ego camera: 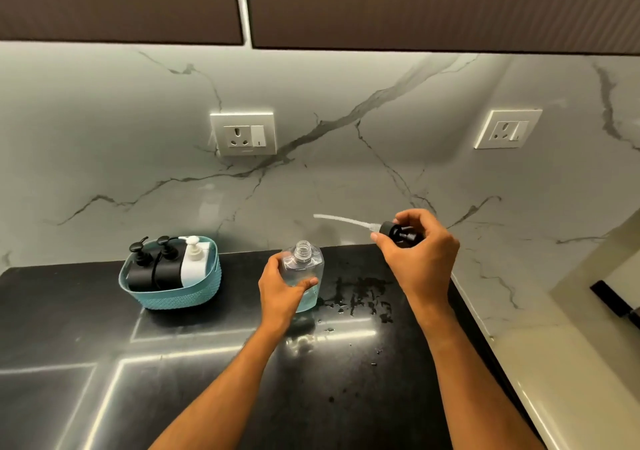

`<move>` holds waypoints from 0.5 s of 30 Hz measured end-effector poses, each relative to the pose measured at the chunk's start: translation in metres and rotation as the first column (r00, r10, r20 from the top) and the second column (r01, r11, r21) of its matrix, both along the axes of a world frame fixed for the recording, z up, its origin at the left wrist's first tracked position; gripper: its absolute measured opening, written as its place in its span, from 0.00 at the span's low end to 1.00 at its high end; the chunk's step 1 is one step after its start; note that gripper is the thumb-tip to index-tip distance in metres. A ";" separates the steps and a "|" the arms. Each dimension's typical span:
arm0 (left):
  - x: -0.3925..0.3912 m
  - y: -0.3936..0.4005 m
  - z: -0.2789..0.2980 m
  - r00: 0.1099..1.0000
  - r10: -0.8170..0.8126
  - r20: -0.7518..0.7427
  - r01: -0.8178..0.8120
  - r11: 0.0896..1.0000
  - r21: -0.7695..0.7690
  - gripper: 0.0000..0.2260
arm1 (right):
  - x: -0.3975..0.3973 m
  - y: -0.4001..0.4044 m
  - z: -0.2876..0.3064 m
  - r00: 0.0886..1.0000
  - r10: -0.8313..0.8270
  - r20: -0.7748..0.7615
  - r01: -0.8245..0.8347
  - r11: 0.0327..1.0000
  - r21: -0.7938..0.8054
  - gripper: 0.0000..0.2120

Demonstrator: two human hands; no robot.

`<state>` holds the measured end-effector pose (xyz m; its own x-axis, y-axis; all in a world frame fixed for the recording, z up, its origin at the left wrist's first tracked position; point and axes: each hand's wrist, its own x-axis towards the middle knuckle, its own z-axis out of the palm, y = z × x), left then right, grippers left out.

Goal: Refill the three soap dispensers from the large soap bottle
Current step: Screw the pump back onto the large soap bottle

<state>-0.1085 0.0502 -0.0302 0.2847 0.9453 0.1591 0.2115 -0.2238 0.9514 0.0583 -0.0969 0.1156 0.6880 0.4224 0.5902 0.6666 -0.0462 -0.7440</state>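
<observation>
This is a home kitchen or similar domestic counter area. A glossy black stone countertop [173, 363] fills the lower frame, backed by a white marble-look wall [346, 179] with grey veins. Two wall sockets with switches [243, 133] [508, 129] sit mid-frame, and dark brown overhead cabinets [121, 3] span the top. A teal basket [173, 294] of pump bottles [166, 262] stands at left.

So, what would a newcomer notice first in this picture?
Probably the clear dispenser bottle at mid-counter, its neck open, held by the left hand. Beside it, the right hand holds the removed black pump head in the air. A teal basket with three pump bottles sits left.
</observation>
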 end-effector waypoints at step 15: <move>-0.043 -0.015 0.011 1.000 0.000 0.031 0.001 1.000 -0.030 0.32 | -0.061 0.016 0.059 0.979 0.181 -0.096 -0.159 0.967 0.200 0.28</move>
